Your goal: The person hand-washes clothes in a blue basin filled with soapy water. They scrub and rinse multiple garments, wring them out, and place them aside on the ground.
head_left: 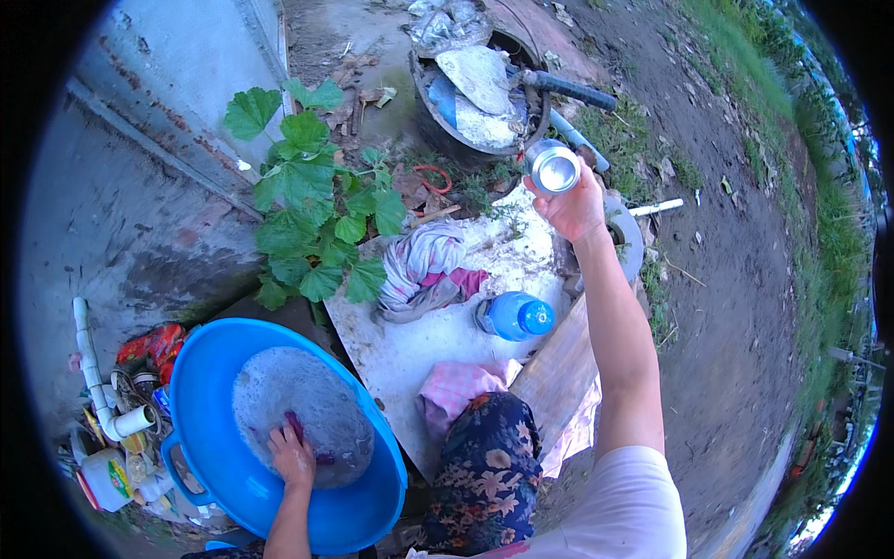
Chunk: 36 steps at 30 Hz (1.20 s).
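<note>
My left hand (294,456) presses fingers-together on dark cloth (296,429) in the sudsy blue basin (372,503), so washing looks underway, while my right hand (573,205) grips a metal cup (553,168) raised beyond the slab's (410,345) far edge.

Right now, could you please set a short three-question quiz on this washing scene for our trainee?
1. True or false: the right hand holds a metal can raised above the ground.
2. Where is the left hand? A) on the blue bottle B) in the sudsy water of the blue basin C) on the green plant
3. Fill in: the bundled striped cloth lies on a pale ____.

Key: 1 true; 2 B; 3 board.
</note>
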Each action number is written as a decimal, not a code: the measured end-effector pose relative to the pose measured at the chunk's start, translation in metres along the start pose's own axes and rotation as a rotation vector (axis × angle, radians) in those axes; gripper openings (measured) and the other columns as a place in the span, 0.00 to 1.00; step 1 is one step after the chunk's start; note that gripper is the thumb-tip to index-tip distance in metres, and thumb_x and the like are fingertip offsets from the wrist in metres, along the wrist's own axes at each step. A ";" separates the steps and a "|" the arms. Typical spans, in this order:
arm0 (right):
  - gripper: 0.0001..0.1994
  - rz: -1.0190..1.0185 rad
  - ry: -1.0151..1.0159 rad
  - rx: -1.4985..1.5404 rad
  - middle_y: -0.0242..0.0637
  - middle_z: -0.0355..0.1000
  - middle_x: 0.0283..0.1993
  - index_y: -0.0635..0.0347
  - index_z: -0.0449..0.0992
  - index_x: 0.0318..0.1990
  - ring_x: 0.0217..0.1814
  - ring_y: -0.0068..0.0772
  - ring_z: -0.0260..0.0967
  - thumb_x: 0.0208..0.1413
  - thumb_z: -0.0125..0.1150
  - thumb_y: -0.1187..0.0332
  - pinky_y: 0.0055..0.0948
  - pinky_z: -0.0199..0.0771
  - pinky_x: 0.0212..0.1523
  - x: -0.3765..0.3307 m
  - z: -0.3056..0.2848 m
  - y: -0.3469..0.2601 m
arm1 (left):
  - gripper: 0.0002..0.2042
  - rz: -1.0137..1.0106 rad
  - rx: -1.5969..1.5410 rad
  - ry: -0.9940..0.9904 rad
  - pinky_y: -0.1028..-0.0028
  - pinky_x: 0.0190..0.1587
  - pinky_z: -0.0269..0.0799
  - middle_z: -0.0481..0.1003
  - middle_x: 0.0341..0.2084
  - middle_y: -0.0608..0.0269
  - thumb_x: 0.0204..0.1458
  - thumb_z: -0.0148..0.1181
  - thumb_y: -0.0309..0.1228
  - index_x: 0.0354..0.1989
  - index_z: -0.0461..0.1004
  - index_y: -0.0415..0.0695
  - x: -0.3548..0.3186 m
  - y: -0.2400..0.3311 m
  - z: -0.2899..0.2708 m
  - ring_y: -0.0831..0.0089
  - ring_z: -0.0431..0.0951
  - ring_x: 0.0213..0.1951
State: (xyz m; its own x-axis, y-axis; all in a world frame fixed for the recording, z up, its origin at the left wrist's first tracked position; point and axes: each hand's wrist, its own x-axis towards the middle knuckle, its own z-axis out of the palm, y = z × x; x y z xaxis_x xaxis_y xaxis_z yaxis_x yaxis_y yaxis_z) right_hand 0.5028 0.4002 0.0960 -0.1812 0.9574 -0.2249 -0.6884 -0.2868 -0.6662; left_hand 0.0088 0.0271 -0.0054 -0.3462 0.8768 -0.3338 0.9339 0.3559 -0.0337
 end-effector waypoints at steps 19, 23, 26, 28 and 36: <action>0.40 -0.146 0.519 -2.503 0.41 0.66 0.59 0.48 0.65 0.59 0.63 0.47 0.60 0.33 0.74 0.55 0.50 0.62 0.57 0.126 0.130 -0.019 | 0.28 0.053 0.040 0.039 0.56 0.43 0.73 0.59 0.53 0.45 0.43 0.64 0.30 0.56 0.63 0.41 0.001 -0.009 0.008 0.47 0.62 0.52; 0.37 -0.512 0.692 -2.152 0.45 0.66 0.58 0.50 0.65 0.60 0.61 0.48 0.61 0.39 0.72 0.56 0.49 0.63 0.58 0.128 0.131 -0.004 | 0.27 0.036 -0.003 -0.035 0.56 0.44 0.73 0.60 0.51 0.45 0.42 0.64 0.30 0.53 0.64 0.39 0.001 -0.008 0.001 0.46 0.62 0.51; 0.30 -0.844 0.729 -1.888 0.46 0.68 0.54 0.57 0.70 0.55 0.58 0.45 0.65 0.44 0.69 0.57 0.43 0.65 0.56 0.120 0.119 -0.004 | 0.25 0.036 0.002 -0.030 0.56 0.42 0.73 0.60 0.51 0.45 0.42 0.64 0.31 0.51 0.65 0.39 -0.002 -0.008 0.000 0.47 0.62 0.51; 0.20 -0.953 0.529 -1.638 0.49 0.70 0.46 0.59 0.72 0.50 0.50 0.44 0.67 0.48 0.64 0.65 0.39 0.67 0.51 0.085 0.140 0.009 | 0.26 0.054 0.009 0.002 0.57 0.40 0.75 0.59 0.53 0.45 0.42 0.65 0.32 0.52 0.66 0.42 -0.001 -0.007 0.003 0.47 0.61 0.52; 0.09 -0.264 -0.516 -0.935 0.41 0.73 0.39 0.60 0.73 0.39 0.40 0.32 0.73 0.51 0.61 0.70 0.30 0.73 0.41 -0.155 0.285 0.193 | 0.28 -0.034 -0.199 -0.005 0.53 0.49 0.69 0.57 0.56 0.45 0.43 0.65 0.34 0.55 0.64 0.47 -0.002 -0.009 -0.018 0.44 0.60 0.53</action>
State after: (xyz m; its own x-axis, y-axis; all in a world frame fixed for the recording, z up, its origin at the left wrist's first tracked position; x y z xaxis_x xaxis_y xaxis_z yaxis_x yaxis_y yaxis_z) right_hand 0.1976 0.2063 0.2049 -0.5287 0.8288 0.1833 0.0158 0.2255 -0.9741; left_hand -0.0002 0.0284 0.0124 -0.3760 0.8619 -0.3402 0.8856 0.4423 0.1419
